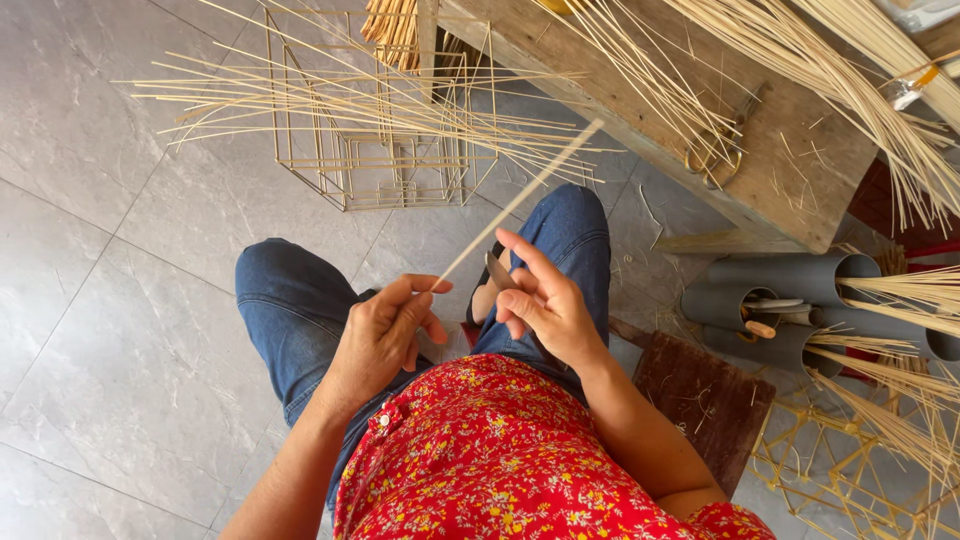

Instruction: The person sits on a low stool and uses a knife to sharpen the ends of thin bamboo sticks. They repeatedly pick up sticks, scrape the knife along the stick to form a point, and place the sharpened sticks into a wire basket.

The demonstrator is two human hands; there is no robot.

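— How is the left hand [385, 325] set?

— It sits above the left knee, forearm coming up from the lower edge, knuckles turned outward. The fingers are curled shut, thumb and forefinger pinching the near end of a thin strip [520, 195].

— Where does the strip run?

— From that pinch it slants up and to the right, over the gap between the knees, its far end in front of the frame [370, 160] standing on the floor [120, 350].

— And the right hand [545, 300]?

— Just beside the left, over the right thigh, wrist bent inward. Its lower fingers wrap a knife [498, 272], the blade pointing toward the strip near the pinch; the forefinger is stretched out straight. Whether the blade touches the strip, I cannot tell.

— What lies around?

— A bench [780, 150] strewn with loose strips to the right, grey tubes [780, 285] holding more beneath it.
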